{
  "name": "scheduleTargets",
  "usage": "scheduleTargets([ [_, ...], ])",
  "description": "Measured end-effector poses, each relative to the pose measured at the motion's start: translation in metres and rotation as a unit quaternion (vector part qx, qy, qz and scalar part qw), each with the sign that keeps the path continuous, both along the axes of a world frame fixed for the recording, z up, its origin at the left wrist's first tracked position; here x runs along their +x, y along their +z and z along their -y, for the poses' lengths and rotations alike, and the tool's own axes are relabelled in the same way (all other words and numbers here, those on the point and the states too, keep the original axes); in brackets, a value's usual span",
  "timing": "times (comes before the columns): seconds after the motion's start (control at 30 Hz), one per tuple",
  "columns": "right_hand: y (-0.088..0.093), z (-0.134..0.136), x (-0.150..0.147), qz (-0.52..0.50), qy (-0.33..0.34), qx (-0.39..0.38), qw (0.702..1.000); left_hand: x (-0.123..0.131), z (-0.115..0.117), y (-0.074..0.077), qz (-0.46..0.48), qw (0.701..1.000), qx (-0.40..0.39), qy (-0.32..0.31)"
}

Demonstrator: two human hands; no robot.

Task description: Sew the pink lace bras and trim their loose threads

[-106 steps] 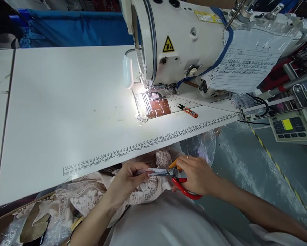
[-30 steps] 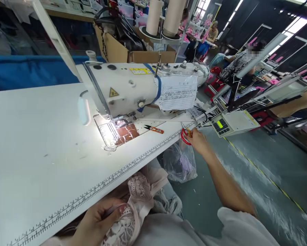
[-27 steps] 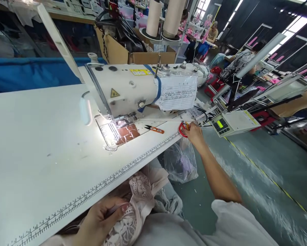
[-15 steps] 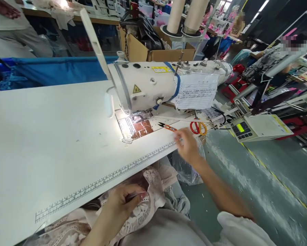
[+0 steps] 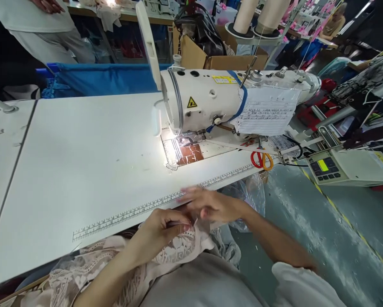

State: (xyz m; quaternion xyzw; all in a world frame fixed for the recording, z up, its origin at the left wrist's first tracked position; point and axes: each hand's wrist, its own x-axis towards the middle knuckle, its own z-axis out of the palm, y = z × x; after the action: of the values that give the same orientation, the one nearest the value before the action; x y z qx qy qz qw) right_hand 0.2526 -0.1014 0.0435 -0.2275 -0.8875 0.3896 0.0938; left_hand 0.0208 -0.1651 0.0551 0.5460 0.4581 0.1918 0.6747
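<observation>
My left hand (image 5: 161, 230) is closed, pinching a fold of pale pink lace fabric (image 5: 178, 249) that lies in my lap below the table's front edge. My right hand (image 5: 210, 204) hovers just right of it, over the same fold, smeared by motion; I cannot make out whether its fingers hold anything. The red and orange scissors (image 5: 261, 160) lie on the white sewing table (image 5: 82, 157) at its right end, apart from both hands. The white sewing machine (image 5: 210, 102) stands behind, its lamp lighting the needle plate (image 5: 185, 151).
A measuring tape strip (image 5: 140, 209) runs along the table's front edge. A clear plastic bag (image 5: 253, 196) hangs below the right end. A control panel (image 5: 325, 166) sits at the right. Thread cones (image 5: 264, 15) and a cardboard box (image 5: 207, 59) stand behind; a person (image 5: 41, 25) stands far left.
My right hand laid the scissors on the table's right end, then swung back left to the lace by my left hand. The camera turned left and down.
</observation>
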Motion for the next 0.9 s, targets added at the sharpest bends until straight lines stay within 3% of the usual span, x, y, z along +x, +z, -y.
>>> scheduleTargets([
  [0.03, 0.003, 0.004, -0.006, -0.001, 0.064, -0.047, 0.997, -0.002, -0.003, 0.002, 0.003, 1.000, -0.001, -0.010],
  [0.1, 0.007, 0.007, -0.013, -0.001, 0.114, -0.111, 0.987, -0.008, -0.008, 0.005, 0.007, 1.000, 0.000, -0.027],
  [0.27, 0.009, 0.003, -0.010, -0.013, 0.080, -0.196, 0.977, -0.022, -0.017, 0.006, 0.003, 1.000, -0.010, -0.022],
  [0.43, 0.009, 0.004, -0.012, -0.068, 0.037, -0.253, 0.964, -0.020, -0.020, 0.006, -0.005, 1.000, -0.004, -0.023],
  [0.53, 0.008, 0.006, -0.014, -0.084, 0.015, -0.281, 0.956, -0.014, -0.022, 0.006, -0.036, 0.999, 0.028, -0.018],
  [0.6, 0.009, 0.009, -0.015, -0.095, -0.004, -0.331, 0.939, -0.012, -0.019, 0.006, -0.067, 0.992, 0.102, 0.024],
  [0.67, 0.015, 0.014, -0.016, -0.124, -0.065, -0.402, 0.905, -0.011, -0.011, 0.008, -0.111, 0.952, 0.256, 0.127],
  [0.73, 0.025, 0.020, -0.015, -0.181, -0.188, -0.462, 0.848, -0.012, 0.002, 0.014, -0.128, 0.866, 0.419, 0.240],
  [0.77, 0.032, 0.023, -0.014, -0.219, -0.262, -0.477, 0.810, -0.013, 0.010, 0.017, -0.112, 0.835, 0.468, 0.266],
  [0.8, 0.039, 0.025, -0.013, -0.261, -0.329, -0.481, 0.769, -0.013, 0.018, 0.020, -0.071, 0.827, 0.491, 0.266],
  [0.83, 0.046, 0.027, -0.011, -0.302, -0.380, -0.477, 0.733, -0.012, 0.026, 0.022, -0.020, 0.842, 0.485, 0.235],
  [0.9, 0.058, 0.032, -0.007, -0.370, -0.429, -0.451, 0.690, -0.007, 0.039, 0.023, 0.057, 0.902, 0.409, 0.126],
])
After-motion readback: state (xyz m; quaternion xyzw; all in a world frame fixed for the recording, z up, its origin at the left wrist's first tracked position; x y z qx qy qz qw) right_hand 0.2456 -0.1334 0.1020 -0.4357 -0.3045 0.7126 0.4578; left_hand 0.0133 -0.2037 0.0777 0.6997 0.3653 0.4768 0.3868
